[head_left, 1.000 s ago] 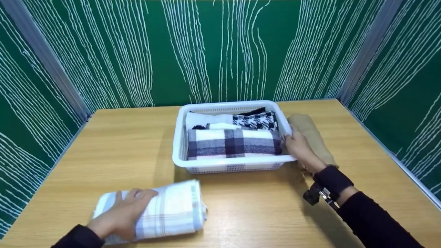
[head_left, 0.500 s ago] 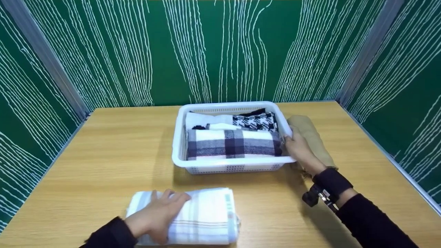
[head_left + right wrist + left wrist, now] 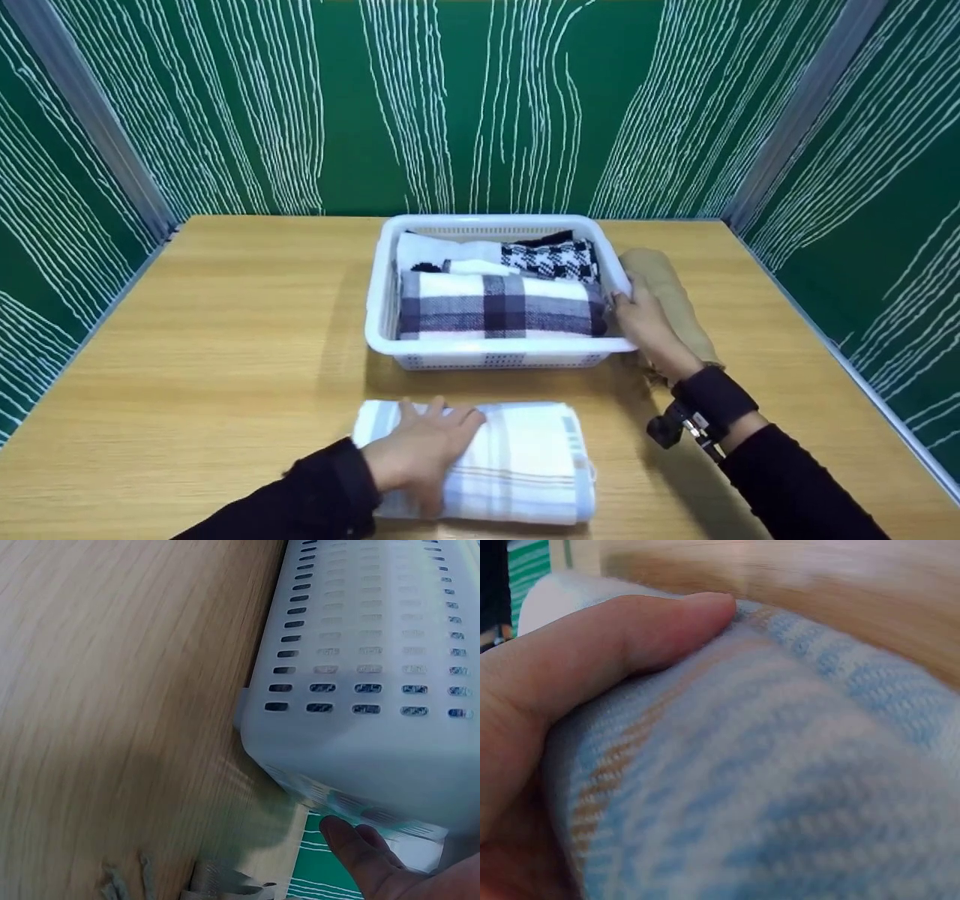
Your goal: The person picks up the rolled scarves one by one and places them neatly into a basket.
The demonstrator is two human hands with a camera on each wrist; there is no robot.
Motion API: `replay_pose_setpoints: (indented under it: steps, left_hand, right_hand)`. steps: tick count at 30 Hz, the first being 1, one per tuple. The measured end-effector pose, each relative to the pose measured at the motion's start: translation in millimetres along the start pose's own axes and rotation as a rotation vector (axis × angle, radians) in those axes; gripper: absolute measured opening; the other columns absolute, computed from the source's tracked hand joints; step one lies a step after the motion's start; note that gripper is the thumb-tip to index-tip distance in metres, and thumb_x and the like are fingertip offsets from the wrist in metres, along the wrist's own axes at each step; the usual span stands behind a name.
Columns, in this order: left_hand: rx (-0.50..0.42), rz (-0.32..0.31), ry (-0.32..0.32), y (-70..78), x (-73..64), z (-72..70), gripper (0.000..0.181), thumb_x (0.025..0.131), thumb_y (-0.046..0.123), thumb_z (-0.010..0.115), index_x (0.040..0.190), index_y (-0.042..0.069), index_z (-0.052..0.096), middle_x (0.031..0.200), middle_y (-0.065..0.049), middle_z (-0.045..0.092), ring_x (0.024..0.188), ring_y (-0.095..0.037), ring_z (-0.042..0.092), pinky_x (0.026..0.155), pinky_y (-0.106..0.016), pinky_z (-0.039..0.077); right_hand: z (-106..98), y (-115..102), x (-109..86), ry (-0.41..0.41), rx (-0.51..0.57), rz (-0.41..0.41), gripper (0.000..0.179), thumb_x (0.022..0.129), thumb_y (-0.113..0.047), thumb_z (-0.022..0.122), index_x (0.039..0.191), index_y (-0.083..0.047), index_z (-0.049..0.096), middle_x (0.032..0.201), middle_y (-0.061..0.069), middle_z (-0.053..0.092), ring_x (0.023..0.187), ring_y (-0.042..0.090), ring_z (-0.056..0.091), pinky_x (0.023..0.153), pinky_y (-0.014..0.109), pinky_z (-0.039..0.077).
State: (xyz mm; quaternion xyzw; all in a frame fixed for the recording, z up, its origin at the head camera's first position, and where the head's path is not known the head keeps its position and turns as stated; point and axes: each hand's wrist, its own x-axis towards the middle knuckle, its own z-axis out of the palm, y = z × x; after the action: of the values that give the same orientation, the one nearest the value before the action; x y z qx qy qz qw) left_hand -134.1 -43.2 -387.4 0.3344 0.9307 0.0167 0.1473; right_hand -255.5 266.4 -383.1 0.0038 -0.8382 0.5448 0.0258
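Observation:
My left hand (image 3: 427,454) grips a folded white and light-blue plaid scarf (image 3: 525,465) at its left part, in front of the basket. In the left wrist view the thumb (image 3: 645,630) lies along the scarf's woven, blue-striped surface; the other fingers are mostly hidden. My right hand (image 3: 649,322) holds the right rim of a white plastic basket (image 3: 495,346). Inside it lie a rolled purple, grey and white plaid scarf (image 3: 502,306), a black-and-white houndstooth cloth (image 3: 551,259) and a white cloth (image 3: 450,247). The right wrist view shows the basket's slotted side wall (image 3: 367,735) with the fingers beneath the rim.
A rolled khaki scarf (image 3: 667,289) with fringed ends lies right of the basket, partly behind the right hand. The wooden table (image 3: 225,337) is bounded by green panels (image 3: 480,105) with white wavy lines at the back and sides.
My left hand has carried the white and light-blue scarf rightward, from the front left to just before the basket. The right hand stays on the basket rim.

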Motion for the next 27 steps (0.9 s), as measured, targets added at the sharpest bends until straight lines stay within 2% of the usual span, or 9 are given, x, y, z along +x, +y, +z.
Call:
replay_pose_setpoints:
  steps: [6,12,16,18,22,25,27]
  left_hand:
    - [0.083,0.005,-0.032,20.8,21.3,-4.7,0.107,0.04,0.023,0.093,0.132,0.018,0.04,0.136,0.0,0.044,0.118,-0.033,0.043,0.087,-0.072,0.033]
    - [0.1,0.01,-0.06,33.7,35.3,-7.7,0.109,0.041,0.025,0.093,0.135,0.019,0.038,0.137,0.001,0.041,0.119,-0.031,0.042,0.09,-0.07,0.033]
    - [0.065,0.031,-0.049,32.9,34.4,-8.2,0.115,0.044,0.03,0.094,0.142,0.019,0.033,0.142,0.001,0.038,0.123,-0.03,0.04,0.093,-0.07,0.031]
    - [0.009,0.036,-0.029,28.8,30.6,-8.6,0.119,0.047,0.033,0.093,0.146,0.018,0.03,0.145,0.0,0.036,0.127,-0.031,0.037,0.096,-0.07,0.027]
    - [-0.109,0.041,0.044,13.2,12.8,-10.1,0.12,0.052,0.045,0.09,0.149,0.013,0.028,0.149,-0.006,0.034,0.132,-0.032,0.033,0.1,-0.071,0.021]
    - [-0.194,0.054,0.14,-5.7,-7.9,-11.7,0.11,0.058,0.052,0.085,0.145,0.006,0.035,0.145,-0.012,0.039,0.13,-0.036,0.036,0.099,-0.07,0.025]
    - [-0.288,0.048,0.214,-19.1,-23.1,-10.8,0.099,0.066,0.051,0.08,0.142,0.002,0.039,0.143,-0.017,0.042,0.128,-0.039,0.038,0.099,-0.067,0.029]
  right_hand:
    - [2,1,0.7,0.059,-0.092,-0.001,0.045,0.101,-0.005,0.032,0.143,0.009,0.023,0.096,0.016,0.052,0.073,0.012,0.049,0.063,0.02,0.044]
    - [1,1,1.1,0.054,-0.043,0.005,0.045,0.101,-0.005,0.033,0.142,0.009,0.023,0.097,0.017,0.052,0.072,0.01,0.051,0.063,0.02,0.046]
    - [-3,2,-0.3,0.05,-0.01,0.026,0.046,0.101,-0.006,0.033,0.143,0.008,0.021,0.098,0.014,0.051,0.073,0.009,0.051,0.065,0.019,0.046]
    - [-3,3,0.7,0.034,0.028,0.042,0.047,0.102,-0.009,0.035,0.143,0.007,0.021,0.096,0.016,0.05,0.074,0.012,0.051,0.064,0.02,0.046]
    - [-7,3,-7.3,-0.035,0.086,0.133,0.058,0.102,-0.025,0.036,0.149,-0.001,0.012,0.124,0.026,0.044,0.098,0.022,0.051,0.07,0.022,0.046]
    - [-15,1,-26.6,-0.044,0.066,0.207,0.066,0.101,-0.039,0.034,0.152,-0.006,0.008,0.132,0.025,0.039,0.095,0.021,0.055,0.065,0.023,0.047]
    - [-21,1,-45.9,-0.007,0.07,0.212,0.064,0.101,-0.039,0.035,0.15,-0.004,0.015,0.114,0.021,0.048,0.078,0.016,0.056,0.06,0.025,0.047]
